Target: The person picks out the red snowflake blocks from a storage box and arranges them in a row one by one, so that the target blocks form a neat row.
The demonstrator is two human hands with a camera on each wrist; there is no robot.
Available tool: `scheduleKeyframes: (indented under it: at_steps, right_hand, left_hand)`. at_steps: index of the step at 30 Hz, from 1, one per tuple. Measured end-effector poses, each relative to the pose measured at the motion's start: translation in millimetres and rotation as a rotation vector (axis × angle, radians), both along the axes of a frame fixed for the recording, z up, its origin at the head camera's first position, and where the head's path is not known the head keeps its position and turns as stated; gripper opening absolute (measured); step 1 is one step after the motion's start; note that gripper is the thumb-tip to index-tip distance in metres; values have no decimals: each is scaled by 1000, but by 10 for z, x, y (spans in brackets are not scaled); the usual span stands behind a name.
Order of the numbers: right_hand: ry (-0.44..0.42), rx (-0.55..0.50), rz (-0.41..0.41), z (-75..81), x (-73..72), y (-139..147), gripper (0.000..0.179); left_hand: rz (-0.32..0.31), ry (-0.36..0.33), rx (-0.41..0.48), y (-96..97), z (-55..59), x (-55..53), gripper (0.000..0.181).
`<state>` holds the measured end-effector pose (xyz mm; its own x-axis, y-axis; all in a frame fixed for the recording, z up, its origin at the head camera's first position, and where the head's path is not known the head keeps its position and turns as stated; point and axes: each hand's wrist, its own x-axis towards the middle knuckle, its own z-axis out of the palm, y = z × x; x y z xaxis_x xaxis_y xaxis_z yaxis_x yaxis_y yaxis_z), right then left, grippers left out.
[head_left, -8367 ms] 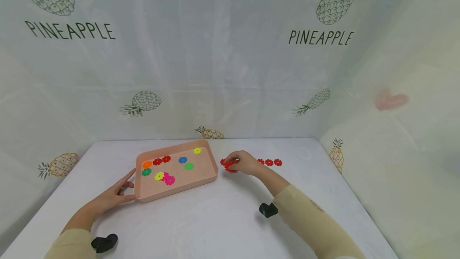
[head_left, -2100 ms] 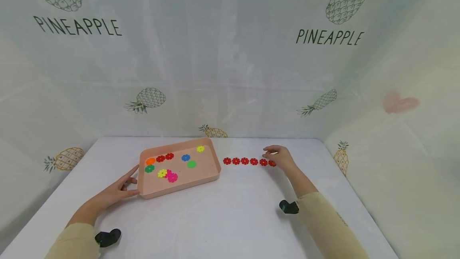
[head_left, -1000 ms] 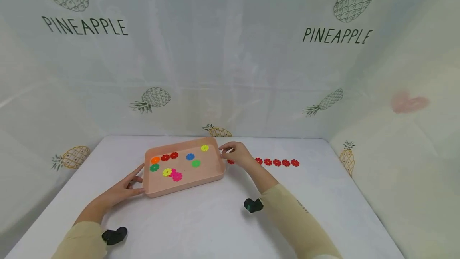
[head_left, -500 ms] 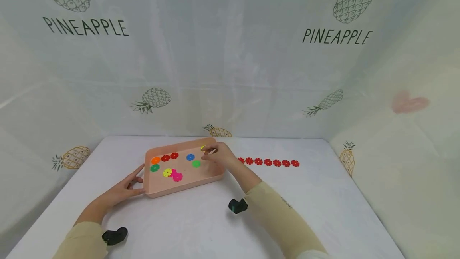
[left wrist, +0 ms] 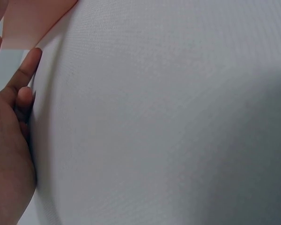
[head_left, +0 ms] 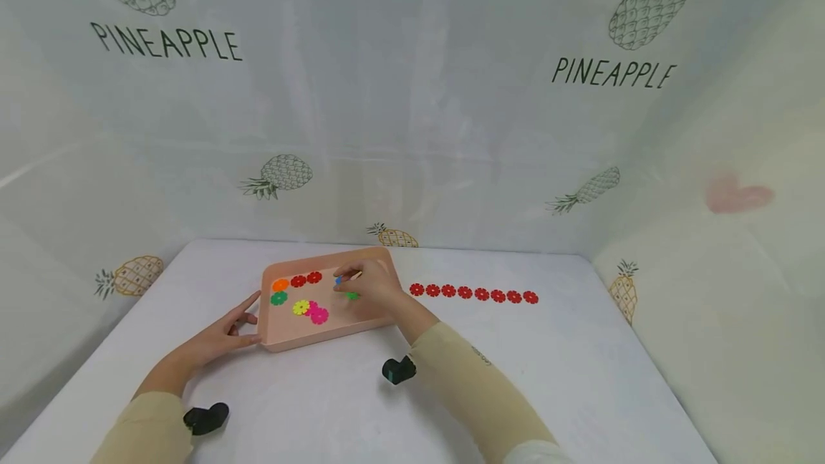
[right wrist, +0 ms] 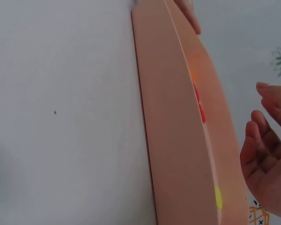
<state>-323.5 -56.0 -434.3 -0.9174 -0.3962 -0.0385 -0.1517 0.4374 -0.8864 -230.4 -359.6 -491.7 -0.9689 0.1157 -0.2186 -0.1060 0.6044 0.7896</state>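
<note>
A pink tray (head_left: 309, 340) lies slightly turned on the table, with flower-shaped plastic discs in it. My left hand (head_left: 224, 335) rests at its left end, thumb and fingers spread along the wall; the left wrist view shows fingertips near the tray's corner. Over the tray's right half hovers my right hand (head_left: 370, 283), thumb and forefinger apart right at the blue disc (head_left: 338, 281). Parted fingers and nothing held show on the right hand (right wrist: 271, 150) in the right wrist view. Partly under that hand lies a light green disc (head_left: 351, 296); the other yellow disc is hidden.
To the tray's right, several red discs (head_left: 465, 292) lie in a straight row. Inside the tray's left half are an orange disc (head_left: 280, 285), two red discs (head_left: 306, 279), a dark green disc (head_left: 278, 298), a yellow disc (head_left: 301, 307) and pink discs (head_left: 319, 316).
Earlier my right hand held red discs by the tray; those now form part of the row. It then moved along the row, and left over the tray to the blue disc. The left hand stayed.
</note>
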Motion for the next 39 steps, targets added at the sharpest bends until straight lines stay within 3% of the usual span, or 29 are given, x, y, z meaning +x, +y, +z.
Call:
scheduleKeyframes:
  at_steps: [6,15,22,31,39]
  right_hand:
    - [-35,8,-15,-26,4,-149,24]
    - [-175,-48,-94,-105,-9,-372,20]
    - [-201,-27,-132,-160,-38,-525,22]
    - [-241,-91,-216,-310,-133,-671,21]
    - [-276,-93,-269,-459,-292,-746,31]
  left_hand:
    - [0,4,-5,-13,-11,-11,100]
    - [-9,23,29,-5,-22,-7,98]
    - [-2,20,26,-3,-19,-9,98]
    - [17,10,12,16,-18,3,99]
    - [24,10,23,7,-32,0,98]
